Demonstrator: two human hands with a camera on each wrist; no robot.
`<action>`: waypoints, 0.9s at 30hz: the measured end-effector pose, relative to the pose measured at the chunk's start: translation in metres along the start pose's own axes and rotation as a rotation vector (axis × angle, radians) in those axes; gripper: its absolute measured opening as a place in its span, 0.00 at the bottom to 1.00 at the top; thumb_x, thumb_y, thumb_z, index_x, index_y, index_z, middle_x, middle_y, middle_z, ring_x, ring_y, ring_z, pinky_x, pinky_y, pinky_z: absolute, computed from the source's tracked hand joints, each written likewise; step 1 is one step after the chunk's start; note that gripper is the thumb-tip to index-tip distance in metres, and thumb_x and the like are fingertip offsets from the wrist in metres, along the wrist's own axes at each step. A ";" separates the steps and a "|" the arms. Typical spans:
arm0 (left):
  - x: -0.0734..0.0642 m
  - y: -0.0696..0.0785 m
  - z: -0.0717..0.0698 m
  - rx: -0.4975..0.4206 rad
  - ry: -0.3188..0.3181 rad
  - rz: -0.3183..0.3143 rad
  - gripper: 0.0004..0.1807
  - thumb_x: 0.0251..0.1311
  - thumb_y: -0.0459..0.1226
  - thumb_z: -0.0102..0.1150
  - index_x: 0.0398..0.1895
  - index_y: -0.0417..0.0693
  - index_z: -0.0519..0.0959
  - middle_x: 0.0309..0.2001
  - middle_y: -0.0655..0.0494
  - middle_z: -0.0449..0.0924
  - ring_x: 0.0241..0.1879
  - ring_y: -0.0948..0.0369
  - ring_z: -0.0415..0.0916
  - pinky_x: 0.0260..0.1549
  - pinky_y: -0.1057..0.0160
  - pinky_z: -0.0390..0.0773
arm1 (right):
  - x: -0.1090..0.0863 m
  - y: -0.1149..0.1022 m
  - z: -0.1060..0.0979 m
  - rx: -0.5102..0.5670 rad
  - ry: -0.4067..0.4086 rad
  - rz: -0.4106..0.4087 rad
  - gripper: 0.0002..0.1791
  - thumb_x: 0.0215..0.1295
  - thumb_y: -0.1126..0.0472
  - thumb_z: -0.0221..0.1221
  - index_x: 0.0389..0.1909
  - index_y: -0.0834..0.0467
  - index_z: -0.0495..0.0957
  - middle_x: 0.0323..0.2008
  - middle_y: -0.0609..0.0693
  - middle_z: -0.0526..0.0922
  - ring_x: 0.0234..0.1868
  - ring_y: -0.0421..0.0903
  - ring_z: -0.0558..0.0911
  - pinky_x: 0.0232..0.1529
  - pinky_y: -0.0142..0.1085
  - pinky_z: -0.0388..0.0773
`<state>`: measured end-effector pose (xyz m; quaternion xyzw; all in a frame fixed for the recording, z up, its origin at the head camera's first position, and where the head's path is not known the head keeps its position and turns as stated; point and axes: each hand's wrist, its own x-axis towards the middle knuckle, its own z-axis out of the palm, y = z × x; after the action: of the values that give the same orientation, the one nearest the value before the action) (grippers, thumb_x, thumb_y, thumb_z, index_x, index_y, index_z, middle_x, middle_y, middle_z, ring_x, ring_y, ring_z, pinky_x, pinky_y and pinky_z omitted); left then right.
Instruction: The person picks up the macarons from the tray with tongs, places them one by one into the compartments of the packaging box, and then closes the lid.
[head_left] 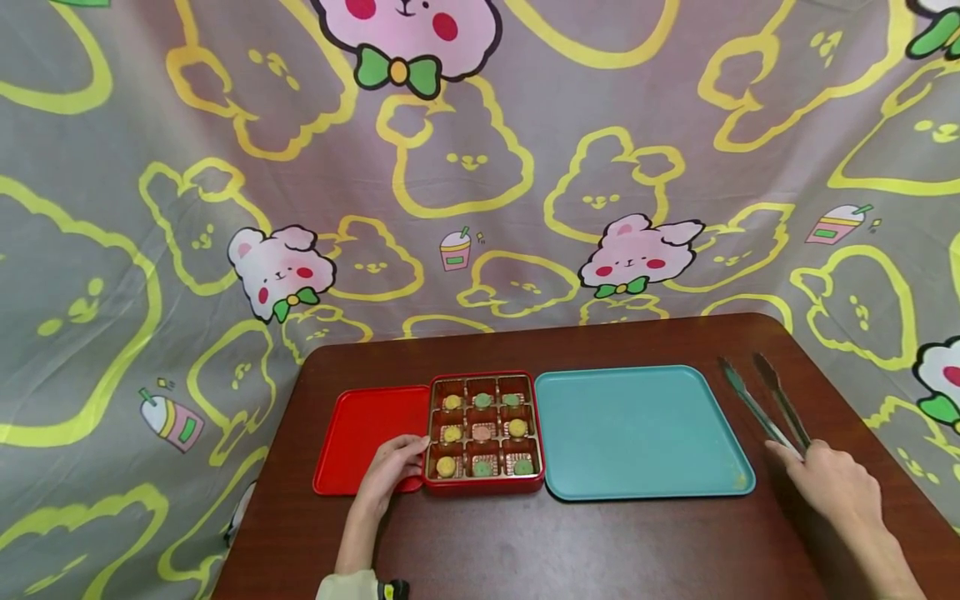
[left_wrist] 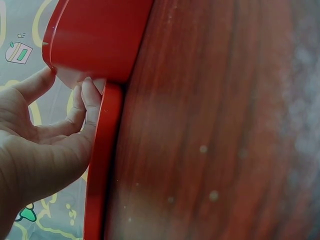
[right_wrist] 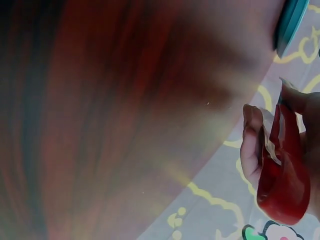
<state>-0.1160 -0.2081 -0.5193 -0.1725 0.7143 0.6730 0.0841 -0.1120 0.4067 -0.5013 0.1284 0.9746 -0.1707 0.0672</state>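
My left hand (head_left: 390, 468) rests its fingertips against the left side of a red box (head_left: 483, 487), one finger at its rim in the left wrist view. The box has a gold insert divided into several square compartments, each with a small round piece in it: yellow (head_left: 446, 467), green (head_left: 483, 468) or pink (head_left: 482, 432). At the right, my right hand (head_left: 836, 483) grips metal tongs (head_left: 780, 429) by the handle end, their two arms spread and pointing away over the table. In the right wrist view the tongs' red handle (right_wrist: 285, 192) shows in the palm.
A flat red tray (head_left: 367, 433) lies left of the box, partly behind my left hand. A teal tray (head_left: 637, 433) lies directly right of the box. All rest on a dark brown table (head_left: 600, 546), with a patterned cloth (head_left: 510, 183) hanging behind it and at both sides.
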 end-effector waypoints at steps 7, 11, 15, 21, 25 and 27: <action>0.000 0.000 0.000 0.001 -0.004 0.004 0.13 0.69 0.38 0.63 0.44 0.34 0.79 0.33 0.51 0.80 0.29 0.60 0.77 0.31 0.65 0.79 | 0.004 0.006 0.004 -0.030 -0.028 -0.021 0.40 0.76 0.30 0.45 0.20 0.62 0.66 0.19 0.55 0.65 0.22 0.53 0.71 0.22 0.48 0.70; 0.001 -0.001 0.000 -0.001 -0.005 0.004 0.13 0.69 0.38 0.63 0.44 0.34 0.79 0.32 0.51 0.80 0.29 0.60 0.77 0.31 0.65 0.79 | 0.007 0.008 0.006 -0.038 -0.029 -0.035 0.41 0.75 0.28 0.45 0.20 0.62 0.66 0.18 0.54 0.66 0.21 0.53 0.71 0.22 0.48 0.70; 0.001 -0.001 0.000 -0.005 -0.007 0.003 0.13 0.69 0.38 0.63 0.44 0.34 0.80 0.32 0.51 0.80 0.29 0.60 0.77 0.31 0.65 0.79 | 0.009 0.008 0.008 -0.053 -0.039 -0.057 0.41 0.75 0.28 0.44 0.19 0.61 0.67 0.18 0.55 0.67 0.21 0.53 0.72 0.22 0.50 0.71; 0.002 0.000 -0.002 0.004 -0.003 0.005 0.16 0.70 0.41 0.63 0.45 0.34 0.80 0.34 0.51 0.81 0.30 0.58 0.77 0.32 0.64 0.80 | 0.014 0.002 0.006 -0.123 -0.081 -0.111 0.40 0.77 0.33 0.46 0.17 0.62 0.71 0.18 0.57 0.72 0.21 0.55 0.75 0.23 0.53 0.75; 0.001 0.000 -0.002 0.008 0.001 0.006 0.16 0.70 0.42 0.63 0.46 0.34 0.80 0.35 0.51 0.81 0.30 0.58 0.77 0.33 0.64 0.80 | 0.016 -0.002 0.005 -0.181 -0.112 -0.137 0.39 0.77 0.32 0.47 0.14 0.58 0.70 0.16 0.54 0.70 0.20 0.53 0.74 0.22 0.50 0.73; 0.001 -0.001 -0.001 0.007 0.002 0.006 0.16 0.70 0.41 0.63 0.45 0.35 0.80 0.34 0.51 0.81 0.30 0.59 0.77 0.32 0.64 0.80 | 0.016 -0.003 0.004 -0.189 -0.127 -0.136 0.40 0.76 0.30 0.46 0.14 0.57 0.70 0.17 0.53 0.70 0.20 0.52 0.74 0.22 0.50 0.73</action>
<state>-0.1169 -0.2097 -0.5203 -0.1708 0.7173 0.6705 0.0822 -0.1278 0.4059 -0.5069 0.0440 0.9866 -0.0900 0.1287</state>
